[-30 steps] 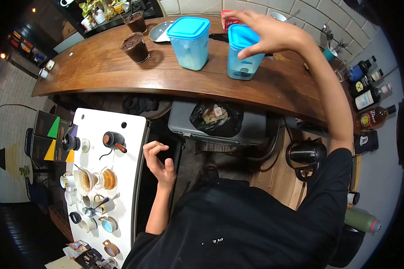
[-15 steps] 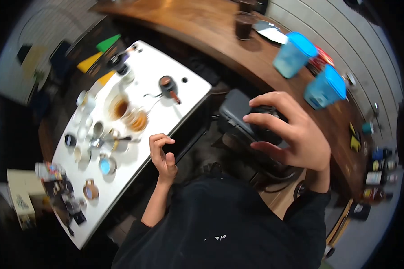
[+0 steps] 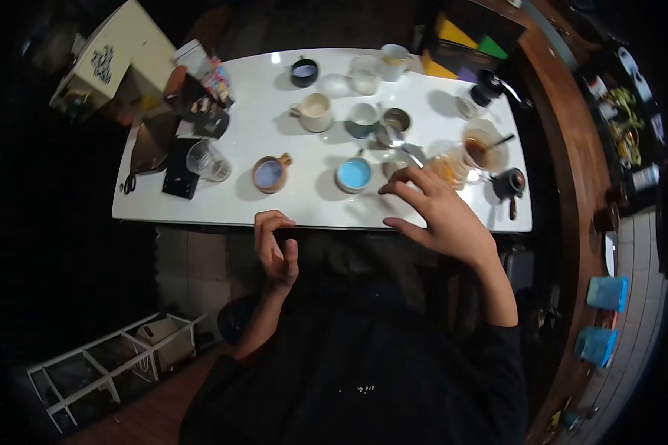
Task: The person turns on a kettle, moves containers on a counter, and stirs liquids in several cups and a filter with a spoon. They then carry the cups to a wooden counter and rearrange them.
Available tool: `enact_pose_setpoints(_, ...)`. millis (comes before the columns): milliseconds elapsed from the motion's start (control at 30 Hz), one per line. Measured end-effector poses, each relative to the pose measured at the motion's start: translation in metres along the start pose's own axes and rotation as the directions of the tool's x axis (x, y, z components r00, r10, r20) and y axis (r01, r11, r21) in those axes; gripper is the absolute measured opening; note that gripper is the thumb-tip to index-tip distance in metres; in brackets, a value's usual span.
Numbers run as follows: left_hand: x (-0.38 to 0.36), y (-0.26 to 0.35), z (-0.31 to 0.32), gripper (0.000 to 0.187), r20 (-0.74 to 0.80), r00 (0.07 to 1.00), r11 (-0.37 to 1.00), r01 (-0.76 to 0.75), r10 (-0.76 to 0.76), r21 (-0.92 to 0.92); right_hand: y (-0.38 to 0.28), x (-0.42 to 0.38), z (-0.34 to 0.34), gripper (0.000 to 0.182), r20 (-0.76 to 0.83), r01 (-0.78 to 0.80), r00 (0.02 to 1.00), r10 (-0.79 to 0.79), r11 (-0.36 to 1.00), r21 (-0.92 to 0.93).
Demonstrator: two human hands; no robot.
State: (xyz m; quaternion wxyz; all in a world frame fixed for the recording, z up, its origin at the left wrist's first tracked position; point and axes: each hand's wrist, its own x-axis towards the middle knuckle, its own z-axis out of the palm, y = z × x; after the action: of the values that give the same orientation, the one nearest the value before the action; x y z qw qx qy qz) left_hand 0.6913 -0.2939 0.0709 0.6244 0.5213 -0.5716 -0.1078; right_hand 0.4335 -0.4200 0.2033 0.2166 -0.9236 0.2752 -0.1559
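Observation:
My left hand (image 3: 277, 248) hovers at the white table's front edge with its fingers curled and apart, holding nothing. My right hand (image 3: 438, 215) reaches over the table, thumb and fingers spread, with nothing in it. Just left of its fingertips stands a cup with a bright blue inside (image 3: 354, 174). Beyond my left hand sits a brown mug (image 3: 270, 174) with a bluish inside. To the right of my right hand are a glass vessel with orange-brown content (image 3: 448, 170) and a larger vessel holding brown liquid (image 3: 479, 147). A metal-coloured handled item (image 3: 391, 138) lies behind my right hand.
The white table (image 3: 237, 204) also bears a cream mug (image 3: 315, 113), a dark cup (image 3: 303, 72), a clear glass (image 3: 208, 160) and a hand grinder (image 3: 487, 89). A wooden counter (image 3: 571, 178) with blue-lidded containers (image 3: 607, 294) runs along the right. A white-framed rack (image 3: 119, 363) stands lower left.
My view has swung left, from between the counter and table to facing the table squarely. My right hand is now over the table instead of near the counter; both hands remain empty.

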Motion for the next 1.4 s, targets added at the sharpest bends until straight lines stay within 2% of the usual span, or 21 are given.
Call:
enact_pose_setpoints(100,0.003,-0.024,-0.045,0.043,-0.087,0.994,0.993,0.071,-0.063,0.098,0.008,0.056,0.042,0.042,-0.027,-0.047,0.999,0.046,0.998,-0.028)
enact_pose_setpoints(133,0.002,-0.035,-0.059,0.041,-0.09,0.992,0.991,0.098,-0.09,0.094,0.017,0.066,0.06,0.053,-0.027,-0.054,0.998,0.053,0.997,-0.048)
enact_pose_setpoints(167,0.001,-0.045,-0.066,0.041,-0.089,0.991,0.99,0.11,-0.102,0.091,0.021,0.069,0.083,0.053,-0.017,-0.06,0.998,0.06,0.997,-0.045)
enact_pose_setpoints(233,0.002,-0.067,-0.076,0.047,-0.098,0.98,0.976,0.185,-0.175,0.113,0.026,0.067,0.127,0.066,-0.112,-0.384,0.923,0.368,0.87,-0.31)
enact_pose_setpoints(267,-0.003,-0.083,-0.079,0.062,-0.05,0.96,0.959,0.278,-0.275,0.054,0.026,0.066,0.14,0.082,-0.065,-0.467,0.883,0.465,0.852,-0.236)
enact_pose_setpoints(300,-0.002,-0.094,-0.076,0.072,-0.048,0.94,0.941,0.338,-0.337,0.02,0.026,0.064,0.15,0.082,-0.058,-0.467,0.882,0.468,0.851,-0.239)
enact_pose_setpoints(367,-0.006,-0.122,-0.068,0.083,-0.037,0.928,0.927,0.372,-0.37,0.058,0.029,0.063,0.167,0.087,-0.197,-0.536,0.839,0.506,0.831,-0.147)
enact_pose_setpoints(400,-0.005,-0.13,-0.063,0.083,-0.044,0.925,0.924,0.378,-0.376,0.057,0.033,0.064,0.175,0.09,-0.239,-0.55,0.827,0.509,0.82,-0.157)
enact_pose_setpoints(467,-0.004,-0.142,-0.053,0.095,0.005,0.927,0.901,0.364,-0.376,0.237,0.039,0.064,0.185,0.09,-0.251,-0.558,0.82,0.515,0.816,-0.149)
enact_pose_setpoints(567,0.001,-0.155,-0.041,0.105,0.049,0.922,0.885,0.352,-0.384,0.304,0.051,0.066,0.194,0.093,-0.278,-0.584,0.795,0.539,0.804,-0.11)
enact_pose_setpoints(633,0.007,-0.16,-0.037,0.107,0.061,0.913,0.872,0.364,-0.404,0.326,0.055,0.072,0.192,0.093,-0.19,-0.633,0.764,0.616,0.773,-0.041)
enact_pose_setpoints(700,0.014,-0.165,-0.033,0.106,0.048,0.917,0.866,0.355,-0.396,0.352,0.055,0.078,0.189,0.094,-0.236,-0.62,0.769,0.595,0.783,-0.046)
enact_pose_setpoints(767,0.022,-0.17,-0.031,0.104,0.058,0.933,0.88,0.314,-0.356,0.356,0.059,0.084,0.185,0.095,-0.165,-0.623,0.771,0.615,0.782,0.001)
enact_pose_setpoints(833,0.027,-0.175,-0.03,0.103,0.079,0.936,0.86,0.28,-0.344,0.426,0.068,0.087,0.189,0.095,-0.167,-0.59,0.796,0.581,0.808,0.0)
enact_pose_setpoints(967,0.037,-0.176,-0.028,0.098,0.081,0.926,0.848,0.3,-0.369,0.436,0.072,0.092,0.184,0.089,-0.118,-0.609,0.787,0.605,0.793,0.01)
enact_pose_setpoints(1100,0.04,-0.179,-0.026,0.092,0.053,0.943,0.864,0.277,-0.328,0.42,0.062,0.102,0.169,0.084,-0.079,-0.552,0.831,0.551,0.834,0.01)
enact_pose_setpoints(1233,0.046,-0.183,-0.019,0.09,-0.004,0.937,0.856,0.321,-0.349,0.405,0.044,0.125,0.136,0.081,-0.017,-0.48,0.877,0.48,0.877,0.027)
enact_pose_setpoints(1333,0.055,-0.189,-0.014,0.089,-0.032,0.935,0.861,0.338,-0.353,0.379,0.03,0.151,0.103,0.079,-0.028,-0.288,0.957,0.289,0.957,0.025)
enact_pose_setpoints(1367,0.058,-0.193,-0.013,0.089,-0.037,0.934,0.862,0.342,-0.354,0.374,0.027,0.16,0.092,0.079,-0.025,-0.286,0.958,0.287,0.958,0.018)
enact_pose_setpoints(1400,0.059,-0.2,-0.012,0.09,-0.04,0.956,0.874,0.282,-0.29,0.395,0.022,0.171,0.079,0.078,-0.008,-0.233,0.972,0.233,0.972,-0.004)
